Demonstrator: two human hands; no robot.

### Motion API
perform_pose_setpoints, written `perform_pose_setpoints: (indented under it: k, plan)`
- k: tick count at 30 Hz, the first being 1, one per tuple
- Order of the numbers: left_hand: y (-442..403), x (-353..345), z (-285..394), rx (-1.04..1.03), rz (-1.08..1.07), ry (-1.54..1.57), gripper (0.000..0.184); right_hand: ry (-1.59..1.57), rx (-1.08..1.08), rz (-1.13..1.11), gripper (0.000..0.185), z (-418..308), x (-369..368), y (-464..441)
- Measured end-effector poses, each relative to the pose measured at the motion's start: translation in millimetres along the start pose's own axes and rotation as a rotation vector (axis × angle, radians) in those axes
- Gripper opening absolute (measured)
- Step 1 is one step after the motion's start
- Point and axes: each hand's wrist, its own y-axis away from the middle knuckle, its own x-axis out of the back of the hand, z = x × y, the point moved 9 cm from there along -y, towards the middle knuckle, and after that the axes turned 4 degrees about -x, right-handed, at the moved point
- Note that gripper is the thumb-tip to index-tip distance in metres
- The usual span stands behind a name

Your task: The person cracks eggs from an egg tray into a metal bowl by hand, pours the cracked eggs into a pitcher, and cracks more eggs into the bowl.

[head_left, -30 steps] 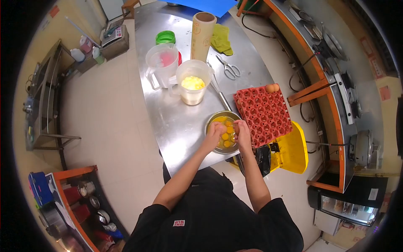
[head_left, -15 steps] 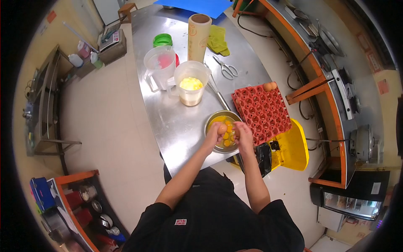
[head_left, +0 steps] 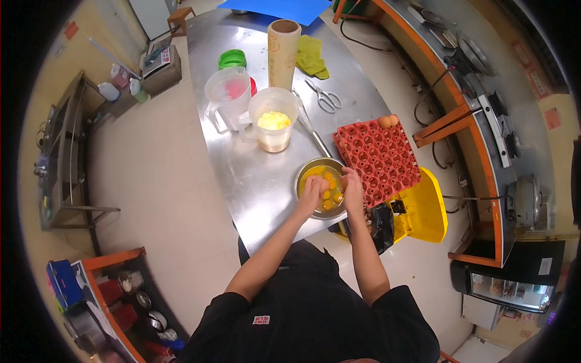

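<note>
A metal bowl with several yolks and egg white in it stands near the table's front edge. My left hand is closed around a brown egg, held low over the bowl's left part. My right hand is at the bowl's right rim, its fingers curled inward; whatever they hold is hidden. Right of the bowl sits a stack of red egg trays, with two brown eggs at its far corner. Behind the bowl lies a whisk, its handle toward the bowl.
A clear jug with yellow chunks stands beside another jug. Farther back are a wrap roll, scissors, a green cloth and a green lid. A yellow bin with a black bag is below the right edge.
My left hand has dipped slightly toward the bowl with the egg, which is now more covered by the fingers. My right hand has shifted a little to the right, away from it.
</note>
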Motion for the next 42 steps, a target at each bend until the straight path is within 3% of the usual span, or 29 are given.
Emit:
perform_pose_setpoints:
  k: [2, 4, 7, 8, 10, 14, 17, 19, 20, 25, 26, 29, 32, 39, 42]
  plan:
    - [-2, 1, 2, -0.019, 0.001, -0.006, 0.029, 0.037, -0.092, 0.054, 0.036, -11, 16, 1]
    - [-7, 1, -4, -0.050, -0.001, -0.037, 0.029, 0.066, 0.034, 0.073, 0.036, -2, 9, -5]
    - [-17, -3, -14, -0.315, 0.059, -0.197, 0.029, 0.162, 0.175, -0.023, 0.036, -19, -22, 11]
    - [-15, -4, -16, -0.238, 0.036, -0.166, 0.029, 0.254, 0.159, -0.033, 0.036, -39, -24, 20]
    - [-9, -2, -7, -0.096, 0.003, -0.101, 0.029, 0.157, 0.116, 0.017, 0.036, -9, -14, 5]
    - [-9, 4, -5, -0.020, -0.024, -0.053, 0.029, 0.100, 0.005, 0.130, 0.039, 8, 20, -1]
    - [-12, -1, -4, -0.097, -0.035, -0.075, 0.029, 0.204, 0.177, 0.182, 0.039, 3, 3, 3]
    - [-13, -7, -8, -0.265, -0.001, -0.139, 0.029, 0.201, 0.171, 0.018, 0.040, -17, -23, 18]
    - [-12, -8, -11, -0.190, -0.025, -0.100, 0.031, 0.249, 0.102, -0.021, 0.040, -29, -26, 25]
    - [-6, -8, -25, 0.229, -0.245, 0.253, 0.037, -0.166, -0.143, 0.056, 0.037, 16, 7, 7]
    - [-5, -9, -24, 0.232, -0.236, 0.305, 0.039, -0.301, -0.255, 0.031, 0.035, 23, 12, 13]
    - [1, -18, -9, 0.236, -0.226, 0.431, 0.042, -0.243, -0.132, -0.034, 0.026, 25, 13, 11]
    - [2, -21, -11, 0.236, -0.253, 0.456, 0.042, -0.210, -0.195, -0.126, 0.020, 10, 4, 24]
    - [-2, -24, -21, 0.207, -0.273, 0.331, 0.040, -0.160, -0.059, -0.281, 0.027, -27, -13, 30]
    - [-3, -22, -19, 0.185, -0.256, 0.297, 0.038, -0.174, -0.117, -0.304, 0.026, -22, -14, 27]
